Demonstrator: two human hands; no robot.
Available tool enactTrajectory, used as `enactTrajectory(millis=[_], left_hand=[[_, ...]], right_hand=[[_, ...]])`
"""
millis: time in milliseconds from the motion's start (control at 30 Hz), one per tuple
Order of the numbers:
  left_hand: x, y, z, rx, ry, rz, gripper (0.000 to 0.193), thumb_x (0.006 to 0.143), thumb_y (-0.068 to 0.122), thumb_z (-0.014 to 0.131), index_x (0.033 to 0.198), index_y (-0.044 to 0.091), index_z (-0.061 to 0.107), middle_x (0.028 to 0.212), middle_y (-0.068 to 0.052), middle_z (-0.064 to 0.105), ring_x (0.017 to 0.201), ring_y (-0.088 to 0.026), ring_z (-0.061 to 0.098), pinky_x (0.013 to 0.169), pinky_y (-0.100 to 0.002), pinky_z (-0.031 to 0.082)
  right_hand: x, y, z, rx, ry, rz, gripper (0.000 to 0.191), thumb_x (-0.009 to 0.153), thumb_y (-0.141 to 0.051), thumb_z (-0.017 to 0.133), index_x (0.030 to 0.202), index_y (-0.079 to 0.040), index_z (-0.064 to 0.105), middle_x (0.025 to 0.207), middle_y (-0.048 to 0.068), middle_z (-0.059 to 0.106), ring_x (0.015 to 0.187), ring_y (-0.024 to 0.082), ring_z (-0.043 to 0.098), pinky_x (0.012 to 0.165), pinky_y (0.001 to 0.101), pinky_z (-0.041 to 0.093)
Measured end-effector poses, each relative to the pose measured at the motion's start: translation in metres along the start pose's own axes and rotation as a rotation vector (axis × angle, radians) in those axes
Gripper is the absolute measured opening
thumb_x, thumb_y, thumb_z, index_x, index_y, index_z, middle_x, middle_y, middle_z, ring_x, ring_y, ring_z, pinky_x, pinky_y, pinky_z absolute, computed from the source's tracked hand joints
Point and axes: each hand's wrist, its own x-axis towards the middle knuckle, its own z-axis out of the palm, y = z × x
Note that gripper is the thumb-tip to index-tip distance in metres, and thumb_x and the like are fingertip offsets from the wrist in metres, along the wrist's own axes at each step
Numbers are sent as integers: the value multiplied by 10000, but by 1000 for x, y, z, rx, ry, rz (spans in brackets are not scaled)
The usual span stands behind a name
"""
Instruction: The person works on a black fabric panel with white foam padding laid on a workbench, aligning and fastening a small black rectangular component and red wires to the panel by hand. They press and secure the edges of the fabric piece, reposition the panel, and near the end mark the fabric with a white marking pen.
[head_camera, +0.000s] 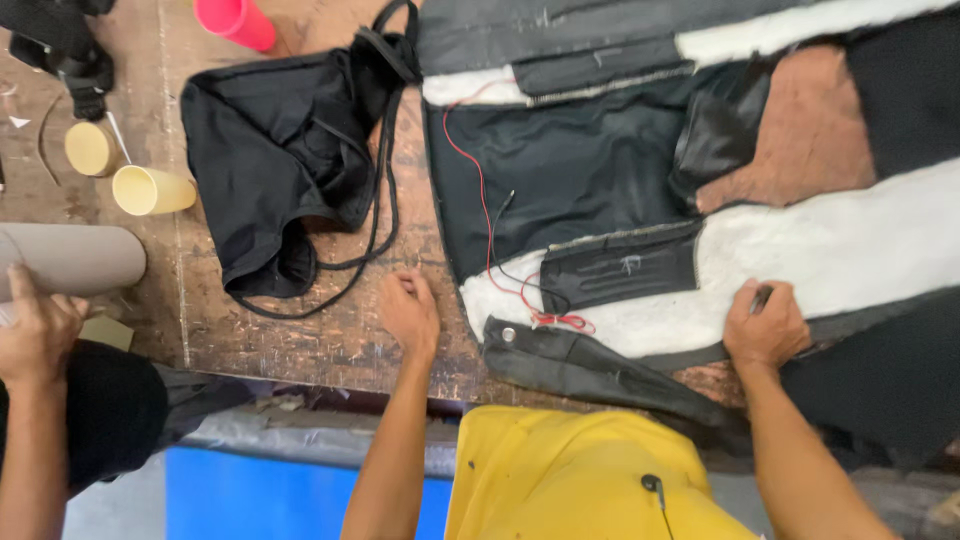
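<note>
My left hand (410, 312) rests as a closed fist on the worn wooden table (330, 340), just left of a large black and white padded cover (850, 240) spread across the right side. My right hand (765, 325) presses on the cover's white fleece near its front edge, fingers curled around a small dark object I cannot make out. Thin red and black wires (490, 230) run over the cover's black panel. A black flap with a metal snap (560, 355) lies between my hands.
A crumpled black fabric piece with straps (285, 150) lies at the table's middle left. Two cream thread cones (150, 190) and a pink cone (237, 20) stand beyond it. Another person's hand (38, 330) holds a grey cardboard tube (75, 258) at the left.
</note>
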Motion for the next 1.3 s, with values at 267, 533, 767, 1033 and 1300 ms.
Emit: enactTrajectory(millis=[267,533,767,1033,1300], left_hand=[[-20,-1,20,-338,-202,-67,275,884,248,753,1040,29,691,775,-105,733,725,-244,720,678,-389,537],[-15,-32,29,-1203,-481,-769,231,988,191,682,1179,67,646,884,-17,666,714,-147,623,561,-307,454],[-15,-34,20,-1272,-586,-772,226,970,175,657,1151,45,617,904,-67,676,815,-233,716,717,-385,600],[-11,-39,23,-1348,-635,-748,182,959,134,653,1109,36,619,920,-92,702,834,-244,727,741,-407,613],[-12,-36,18,-1324,-615,-743,179,968,114,661,1122,30,626,936,-97,701,832,-233,715,741,-398,604]], right_hand=[[-4,-12,-9,36,29,39,218,1062,-319,678,1013,-109,649,880,128,694,791,397,653,703,524,505],[-9,-13,-18,36,27,56,226,1047,-336,653,1012,-114,638,892,123,699,785,388,661,691,520,504],[-4,-14,-24,69,45,112,209,1005,-346,666,986,-138,651,863,128,699,776,397,666,705,530,515],[-5,-12,-25,65,84,89,207,1003,-342,676,982,-138,652,875,130,701,778,393,668,704,520,522],[-8,-6,-21,48,71,84,227,1017,-357,683,986,-135,653,865,127,694,774,387,665,699,514,521]])
